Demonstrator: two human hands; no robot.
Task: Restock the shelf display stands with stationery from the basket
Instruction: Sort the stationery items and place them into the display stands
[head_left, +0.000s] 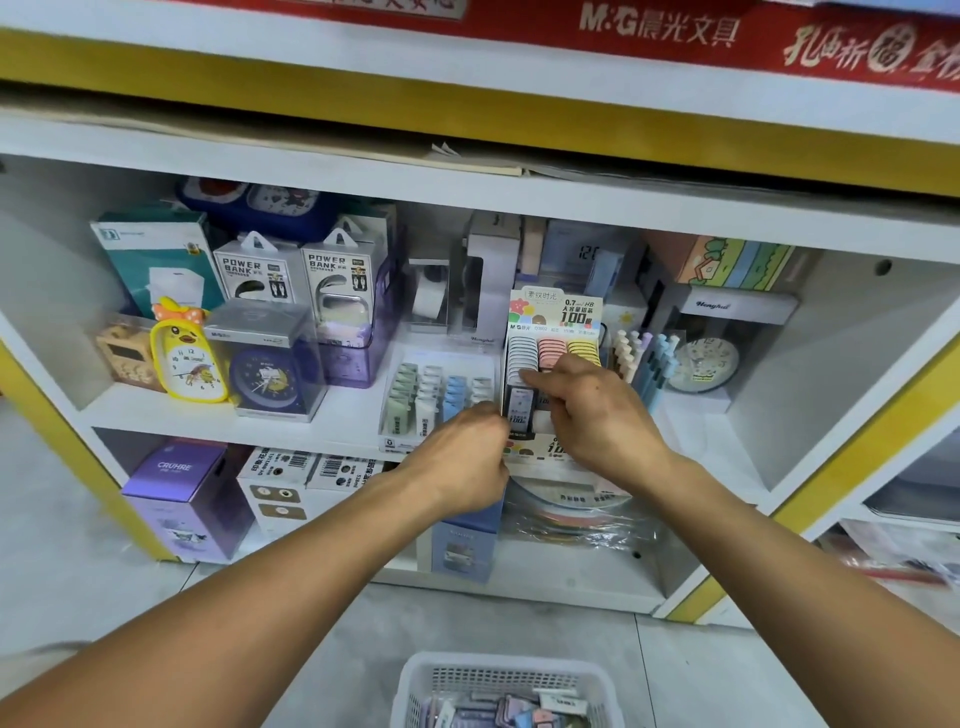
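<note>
A cardboard display stand (563, 314) of 0.7 HB pencil-lead cases stands on the middle shelf, with white, pink and yellow rows. My right hand (592, 410) pinches a dark lead case (521, 402) at the front of the white row. My left hand (462, 457) is curled against the stand's left front corner; whether it holds anything is hidden. A white mesh basket (506, 675) with several small stationery packs sits on the floor at the bottom.
Left of the stand is a clear tray of erasers (436, 389); right of it are pastel pens (641, 358) and a boxed clock (709, 364). Alarm clocks (189, 358) and power bank boxes (296, 275) fill the shelf's left. Boxes sit on the shelf below.
</note>
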